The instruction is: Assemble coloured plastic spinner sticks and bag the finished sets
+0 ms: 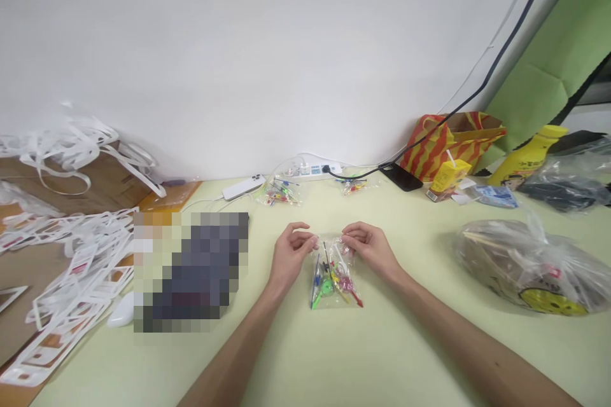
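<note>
In the middle of the frame, a small clear bag [334, 276] lay flat on the pale green worktop [382, 356]. The left hand [291, 251] pinched the bag's top left corner, and the right hand [367, 247] pinched the top right corner. Each grip was closed on the thin plastic with fingertips and thumb.

To do this well, the person probably needed a soft, even pinch on both sides, so the slippery top edge stayed straight and nothing spilled.

The bag looked shiny, thin and crinkly. Inside were little colored bits, green, blue, pink and yellow, like thin sticks with round ends. Exactly what they were could not be told.

Two more small bags [279, 193] of bright bits sat higher up by a white power strip [315, 170]. At the right lay a big, wrinkled plastic sack [529, 264]. White paper strips [71, 146] were piled at the left.
</note>
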A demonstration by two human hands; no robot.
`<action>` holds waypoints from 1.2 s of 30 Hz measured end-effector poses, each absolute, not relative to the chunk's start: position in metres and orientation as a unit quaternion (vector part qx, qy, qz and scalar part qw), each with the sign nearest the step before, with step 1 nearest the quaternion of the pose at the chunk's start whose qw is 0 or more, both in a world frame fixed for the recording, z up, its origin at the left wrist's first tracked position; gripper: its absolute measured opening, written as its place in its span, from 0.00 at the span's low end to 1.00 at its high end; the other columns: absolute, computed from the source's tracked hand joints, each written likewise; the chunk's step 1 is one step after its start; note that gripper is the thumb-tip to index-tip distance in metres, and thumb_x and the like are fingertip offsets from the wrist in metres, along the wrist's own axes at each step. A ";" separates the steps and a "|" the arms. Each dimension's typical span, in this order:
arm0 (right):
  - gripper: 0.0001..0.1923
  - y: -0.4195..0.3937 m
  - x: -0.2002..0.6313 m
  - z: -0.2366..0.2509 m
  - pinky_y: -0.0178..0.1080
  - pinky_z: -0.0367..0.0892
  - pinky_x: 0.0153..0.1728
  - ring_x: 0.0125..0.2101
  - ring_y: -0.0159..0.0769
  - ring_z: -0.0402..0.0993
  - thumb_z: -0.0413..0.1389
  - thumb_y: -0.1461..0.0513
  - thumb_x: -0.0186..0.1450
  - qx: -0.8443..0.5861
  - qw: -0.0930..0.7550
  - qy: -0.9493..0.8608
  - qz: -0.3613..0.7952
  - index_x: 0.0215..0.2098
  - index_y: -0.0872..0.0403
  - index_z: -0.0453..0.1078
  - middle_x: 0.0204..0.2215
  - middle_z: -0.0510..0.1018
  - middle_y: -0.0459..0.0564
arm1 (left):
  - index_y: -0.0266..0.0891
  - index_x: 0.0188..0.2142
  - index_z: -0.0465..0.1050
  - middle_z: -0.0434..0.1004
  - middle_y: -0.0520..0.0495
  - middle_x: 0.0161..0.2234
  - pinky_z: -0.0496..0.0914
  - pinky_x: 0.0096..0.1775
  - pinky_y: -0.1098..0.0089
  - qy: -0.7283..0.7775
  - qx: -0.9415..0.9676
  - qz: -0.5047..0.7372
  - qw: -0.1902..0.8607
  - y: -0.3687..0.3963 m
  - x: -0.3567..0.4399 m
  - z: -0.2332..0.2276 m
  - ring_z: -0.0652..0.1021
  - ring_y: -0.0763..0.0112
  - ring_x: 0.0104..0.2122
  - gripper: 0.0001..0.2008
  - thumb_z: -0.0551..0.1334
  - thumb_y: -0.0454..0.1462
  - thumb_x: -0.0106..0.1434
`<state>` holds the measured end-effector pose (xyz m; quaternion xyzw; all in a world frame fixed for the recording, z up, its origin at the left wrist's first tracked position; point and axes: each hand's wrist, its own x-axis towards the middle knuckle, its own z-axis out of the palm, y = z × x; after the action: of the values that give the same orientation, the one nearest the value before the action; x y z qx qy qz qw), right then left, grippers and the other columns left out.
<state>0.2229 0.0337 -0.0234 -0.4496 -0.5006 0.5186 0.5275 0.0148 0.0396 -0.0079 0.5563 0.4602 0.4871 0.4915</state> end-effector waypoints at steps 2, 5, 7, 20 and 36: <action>0.19 0.033 0.224 -0.022 0.39 0.70 0.24 0.24 0.36 0.74 0.68 0.49 0.54 -0.453 0.526 -0.500 0.519 0.34 0.54 0.74 0.24 0.78 0.49 | 0.41 0.48 0.67 0.80 0.46 0.38 0.73 0.37 0.70 0.454 0.568 0.474 0.496 0.040 0.014 -0.008 0.81 0.68 0.35 0.19 0.66 0.44 0.61; 0.19 0.032 0.224 -0.021 0.38 0.68 0.19 0.23 0.39 0.76 0.67 0.48 0.55 -0.465 0.526 -0.494 0.512 0.33 0.53 0.73 0.25 0.78 0.49 | 0.42 0.53 0.65 0.77 0.42 0.49 0.74 0.46 0.64 0.466 0.621 0.471 0.418 0.036 0.015 -0.005 0.79 0.62 0.46 0.18 0.62 0.43 0.65; 0.19 0.032 0.225 -0.022 0.36 0.65 0.16 0.24 0.41 0.76 0.66 0.48 0.56 -0.477 0.531 -0.486 0.505 0.33 0.53 0.72 0.27 0.78 0.50 | 0.44 0.55 0.67 0.74 0.41 0.54 0.70 0.54 0.57 0.464 0.707 0.448 0.289 0.029 0.018 -0.001 0.75 0.59 0.54 0.18 0.61 0.40 0.66; 0.18 0.035 0.228 -0.024 0.45 0.76 0.41 0.40 0.40 0.77 0.59 0.47 0.64 -0.450 0.527 -0.517 0.502 0.38 0.51 0.66 0.39 0.76 0.51 | 0.50 0.53 0.73 0.55 0.47 0.69 0.48 0.63 0.33 0.451 0.872 0.187 -0.016 0.023 0.024 -0.012 0.52 0.45 0.69 0.15 0.57 0.36 0.69; 0.25 0.124 0.285 -0.047 0.66 0.41 0.63 0.69 0.64 0.31 0.46 0.51 0.69 -0.677 0.246 -0.689 0.075 0.61 0.48 0.66 0.72 0.46 0.51 | 0.40 0.53 0.73 0.53 0.37 0.69 0.57 0.60 0.36 0.617 0.752 0.227 -0.042 0.066 -0.022 -0.025 0.52 0.36 0.68 0.16 0.55 0.38 0.68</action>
<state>0.2852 0.1238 -0.0468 -0.6772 -0.6892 0.0752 0.2465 -0.0223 0.0657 -0.0248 0.7524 0.6170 0.2267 -0.0416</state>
